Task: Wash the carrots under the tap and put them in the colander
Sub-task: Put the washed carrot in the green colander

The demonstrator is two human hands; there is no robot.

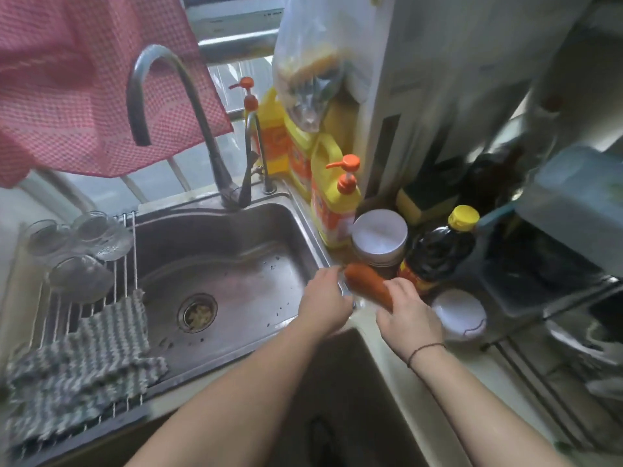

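Right hand [409, 318]: fingers curled round the lower end of one smooth orange carrot [367, 284], held tilted above the sink's right rim, thick end up and towards the bottles.

Left hand [325, 299]: beside the carrot's upper end at the sink rim; fingers bent downward over something pale or shiny at the edge. Whether it grips anything cannot be told.

Carrot: one in view, off to the right of the basin, well apart from the spout. No colander is visible.

Step in hand, as judged: carry the carrot left under the curved grey metal tap [161, 96], no water visibly running. To do it well, keep a firm grip on the narrow end, open the water, then turn the carrot so every side is rinsed.

Count, outward:
- stainless steel sink [236, 237], one, with one drain strainer [198, 312]
- taps, two: the tall one and a slimmer one [254, 153]
- yellow detergent bottles with orange pumps [332, 203], about three
- dark sauce bottle with yellow cap [438, 251], one
- upturned clear glasses [81, 254] on the wire rack, three
- grey checked cloth [84, 362], one
- pink cloth [87, 82] hanging, one
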